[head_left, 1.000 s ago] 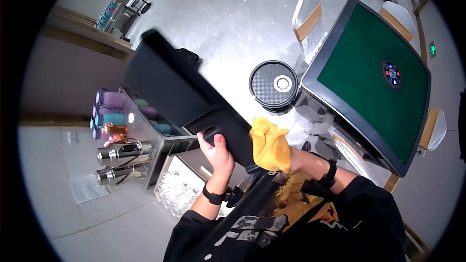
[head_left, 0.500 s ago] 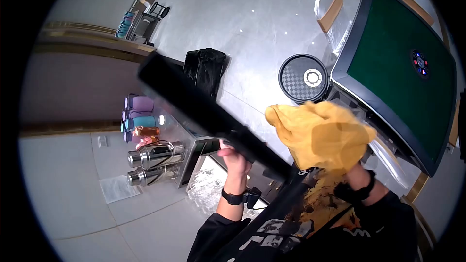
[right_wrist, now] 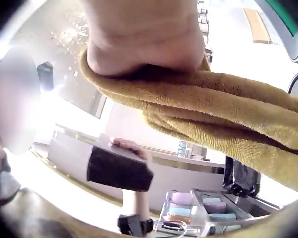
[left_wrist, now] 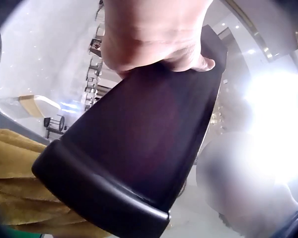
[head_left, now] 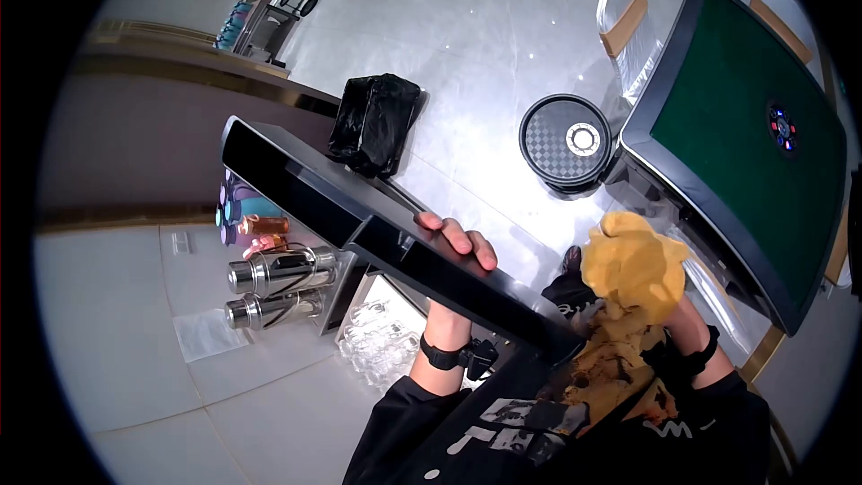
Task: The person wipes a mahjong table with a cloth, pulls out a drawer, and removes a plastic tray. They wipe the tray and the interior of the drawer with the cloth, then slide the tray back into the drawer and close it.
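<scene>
A long black plastic tray-like piece, hollow with a divider across it, slants in front of the body in the head view. My left hand grips its far long edge, with fingertips curled over the side. The left wrist view shows the smooth outer face of the black piece below that hand. To the right, apart from the piece, my right hand holds a yellow cloth that covers its fingers. In the right wrist view the cloth hangs in thick folds below the hand.
A green-topped table stands at the right, beside a round black checkered stand. A black bag-lined bin is on the floor. At the left are steel flasks, colored bottles and clear glasses.
The yellow cloth has left the black piece's edge and moved right with my right hand. My left hand has turned the piece, bringing its hollow side into sight.
</scene>
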`<state>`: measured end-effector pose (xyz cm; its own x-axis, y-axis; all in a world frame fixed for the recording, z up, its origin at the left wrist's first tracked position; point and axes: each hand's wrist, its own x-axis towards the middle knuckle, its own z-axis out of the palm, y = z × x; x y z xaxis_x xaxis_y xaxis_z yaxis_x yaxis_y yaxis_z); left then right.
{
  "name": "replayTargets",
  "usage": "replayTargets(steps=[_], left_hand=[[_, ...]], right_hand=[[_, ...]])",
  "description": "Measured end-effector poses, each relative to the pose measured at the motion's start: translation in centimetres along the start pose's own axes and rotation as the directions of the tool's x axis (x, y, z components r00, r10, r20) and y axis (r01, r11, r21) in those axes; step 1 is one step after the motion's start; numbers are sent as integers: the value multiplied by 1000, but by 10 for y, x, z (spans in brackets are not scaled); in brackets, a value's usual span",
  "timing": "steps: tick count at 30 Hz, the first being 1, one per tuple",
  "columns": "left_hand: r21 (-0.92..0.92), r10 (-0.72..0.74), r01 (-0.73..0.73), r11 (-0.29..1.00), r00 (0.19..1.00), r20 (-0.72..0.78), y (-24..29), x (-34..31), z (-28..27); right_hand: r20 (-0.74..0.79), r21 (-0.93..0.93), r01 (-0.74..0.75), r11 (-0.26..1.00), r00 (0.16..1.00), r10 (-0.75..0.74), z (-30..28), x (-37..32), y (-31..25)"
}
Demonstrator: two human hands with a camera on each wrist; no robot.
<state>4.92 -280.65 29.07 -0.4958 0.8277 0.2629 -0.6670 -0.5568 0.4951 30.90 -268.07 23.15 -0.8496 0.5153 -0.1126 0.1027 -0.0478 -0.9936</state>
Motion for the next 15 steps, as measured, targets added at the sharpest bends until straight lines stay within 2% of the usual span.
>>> replayTargets(steps=[2,4,6,8,9,10,13,15], left_hand=[[67,46,-44,997,998,-41,-4,0,4],[135,71,-64,989,996,-50,-7,1,6],[335,70,-20,942,988,-139,-8,-6,2],[550,93,69,832,961,-262,-22,-13,5],[592,46,95,801,975,-218,-28,-17,6],[602,151,86,794,931,-332,-42,-35,-22],[480,-66,260,838,921,-384,-46,-30,0],[494,-91,288,820,919,-384,-49,-36,-6]], right_hand=[[-141,-72,-31,997,990,21,3,11,-32],[-144,-44,33,998,989,-39,4,5,-39],[-84,13,78,997,993,-77,12,-6,-36],[27,74,75,994,997,-77,25,-11,-26],[85,114,58,992,994,-68,32,-11,-20],[142,164,27,986,989,-51,42,-10,-13],[270,358,-106,928,963,6,62,-4,2],[322,502,-203,841,946,37,66,2,2]])
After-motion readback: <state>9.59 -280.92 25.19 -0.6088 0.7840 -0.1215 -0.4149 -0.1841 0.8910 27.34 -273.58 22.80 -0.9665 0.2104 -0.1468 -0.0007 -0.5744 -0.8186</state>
